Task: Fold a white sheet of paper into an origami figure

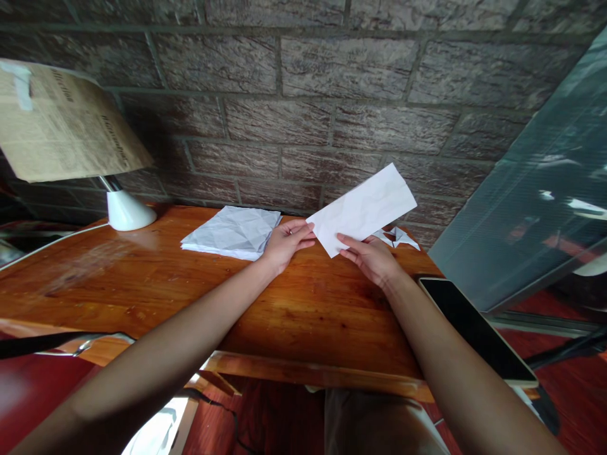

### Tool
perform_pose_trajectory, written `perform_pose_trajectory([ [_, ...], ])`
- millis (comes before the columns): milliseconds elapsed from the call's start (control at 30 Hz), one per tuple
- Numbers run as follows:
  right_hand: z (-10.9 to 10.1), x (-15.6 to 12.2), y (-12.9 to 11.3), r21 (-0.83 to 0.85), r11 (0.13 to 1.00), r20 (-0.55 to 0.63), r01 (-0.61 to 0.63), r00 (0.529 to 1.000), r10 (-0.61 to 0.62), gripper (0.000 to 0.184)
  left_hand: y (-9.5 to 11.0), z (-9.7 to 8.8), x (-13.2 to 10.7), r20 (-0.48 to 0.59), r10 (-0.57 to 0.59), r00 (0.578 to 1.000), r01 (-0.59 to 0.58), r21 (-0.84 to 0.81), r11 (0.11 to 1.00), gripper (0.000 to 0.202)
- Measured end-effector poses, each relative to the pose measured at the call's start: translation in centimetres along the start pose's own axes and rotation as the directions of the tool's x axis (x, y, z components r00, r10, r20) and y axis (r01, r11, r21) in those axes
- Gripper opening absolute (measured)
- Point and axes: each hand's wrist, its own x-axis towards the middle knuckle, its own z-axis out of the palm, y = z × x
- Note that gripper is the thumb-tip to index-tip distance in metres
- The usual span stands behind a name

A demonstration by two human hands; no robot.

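The surface [303, 322] is glossy orange-brown wood with darker grain, scuffed pale toward nine o'clock. Taking its middle as the dial, I can see a white lamp base [129, 212] standing at ten, its pale cord [66, 239] trailing off toward nine. At eleven lies a flat stack of creased white sheets [232, 230]. A small folded white paper [403, 238] sits at one, and a dark-screened tablet [474, 328] lies flat around four.

Dim, soft light leaves the brick wall [303, 66] darkest around the lampshade [71, 126]. The paper sheet [365, 205] looks bright; pale sheen crosses the worktop [303, 316], and glints streak the translucent panel [512, 208]. Wide-angle stretching and blur soften the edges.
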Motion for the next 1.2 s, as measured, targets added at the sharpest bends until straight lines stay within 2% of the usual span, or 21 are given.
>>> perform_pose_trajectory([
  [367,0.19,-0.35,-0.30,0.006,0.999,-0.009,-0.035,0.999,0.035,0.028,0.37,0.29,-0.33,0.044,0.031,0.999,-0.030,-0.019,0.999,0.039],
  [733,0.37,-0.55,-0.34,-0.028,0.998,-0.001,-0.053,0.999,0.053,0.033,0.68,0.56,-0.41,0.029,0.042,0.999,-0.040,-0.060,0.997,0.039],
  [1200,0.76,-0.73,-0.53,-0.019,1.000,-0.018,0.013,1.000,-0.014,0.036,0.95,0.58,-0.42,0.006,0.049,0.999,-0.048,-0.099,0.994,0.039],
])
